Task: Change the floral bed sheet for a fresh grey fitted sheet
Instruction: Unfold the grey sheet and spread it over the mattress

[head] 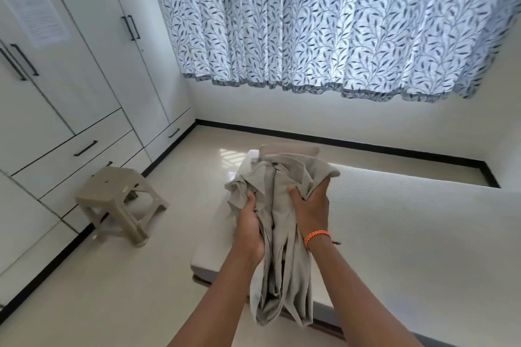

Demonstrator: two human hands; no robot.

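I hold a bunched grey fitted sheet (282, 234) in front of me, above the near left edge of the bare white mattress (408, 234). My left hand (249, 222) grips its left folds, and my right hand (311, 205), with an orange band at the wrist, grips the right side. The sheet's loose end hangs down between my forearms. A folded beige cloth or pillow (289, 151) lies at the mattress's far left corner, partly hidden behind the sheet. No floral sheet is in view.
A beige plastic stool (121, 201) stands on the glossy tiled floor left of the bed. White wardrobes with black handles (84, 79) line the left wall. A leaf-patterned curtain (338, 22) hangs over the far wall.
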